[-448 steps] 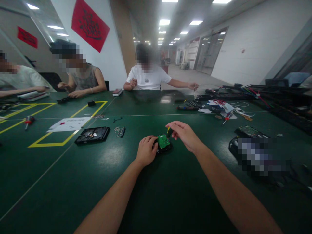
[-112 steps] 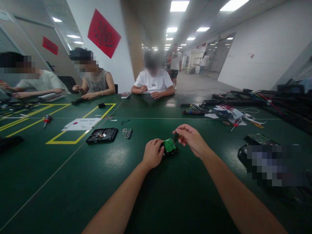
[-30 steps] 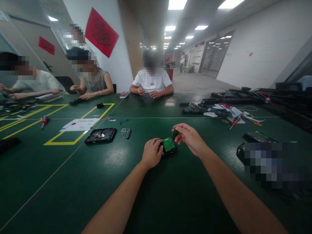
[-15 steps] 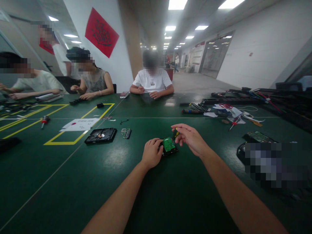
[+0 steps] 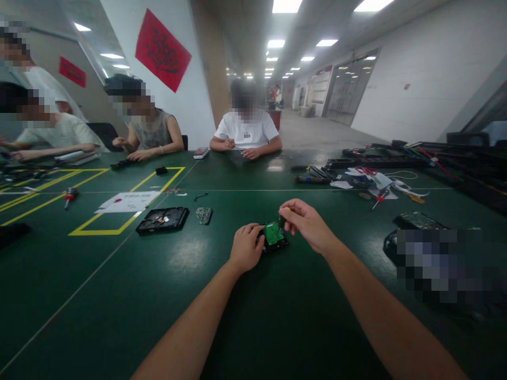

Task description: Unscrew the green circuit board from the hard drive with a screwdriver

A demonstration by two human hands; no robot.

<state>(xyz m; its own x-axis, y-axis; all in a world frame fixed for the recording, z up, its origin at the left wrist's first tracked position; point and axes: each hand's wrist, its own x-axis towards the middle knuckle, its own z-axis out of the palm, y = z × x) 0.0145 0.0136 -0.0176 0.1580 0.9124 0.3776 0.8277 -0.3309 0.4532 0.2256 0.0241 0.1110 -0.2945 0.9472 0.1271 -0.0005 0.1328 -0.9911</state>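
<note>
On the table [image 5: 178,311], left hand [image 5: 245,249] clamps drive [image 5: 280,246], right hand [image 5: 304,220] pinches screwdriver [image 5: 286,210]; drive looks stiff, dense, board [image 5: 272,232] fragile, best held by edges.

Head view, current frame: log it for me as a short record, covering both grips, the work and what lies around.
Left grip: resting on the left end of a black unit
Right grip: holding a small screwdriver, pointing down
Work: green circuit board on the black unit
Tip contact: too small to tell
To the left: loose circuit board, then black casing
Surface: green table
</note>
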